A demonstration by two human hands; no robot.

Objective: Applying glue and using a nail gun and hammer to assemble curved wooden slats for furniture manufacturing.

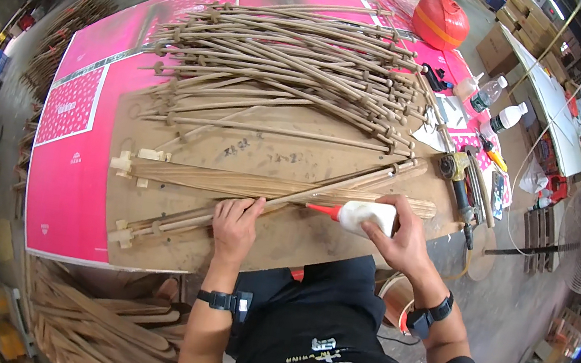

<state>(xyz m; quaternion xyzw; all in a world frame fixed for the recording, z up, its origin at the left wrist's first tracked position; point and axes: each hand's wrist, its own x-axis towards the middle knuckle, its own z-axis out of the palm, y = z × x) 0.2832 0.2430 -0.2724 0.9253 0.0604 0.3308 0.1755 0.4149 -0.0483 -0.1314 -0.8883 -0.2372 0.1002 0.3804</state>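
Pink-covered tabletop (70, 201) fills the frame's middle. Left hand (235, 224) presses flat on a wooden slat bundle (225, 215); right hand (402, 239) grips a white glue bottle (364, 216), red nozzle at the wood. Squeezing hard could flood glue onto the brown board (294, 159).

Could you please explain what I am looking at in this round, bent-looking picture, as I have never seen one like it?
There is no machine here: a person works with bare hands. The one picture comes from a wide fisheye camera on the person's head, looking down, so straight edges curve near the rim. The left hand presses on a bundle of wooden slats lying on a brown board. The right hand holds a white glue bottle, its red tip pointing at the slats. Behind lies a big pile of thin wooden sticks on pink sheeting. To the right are an orange ball-shaped thing, some bottles and a power tool.
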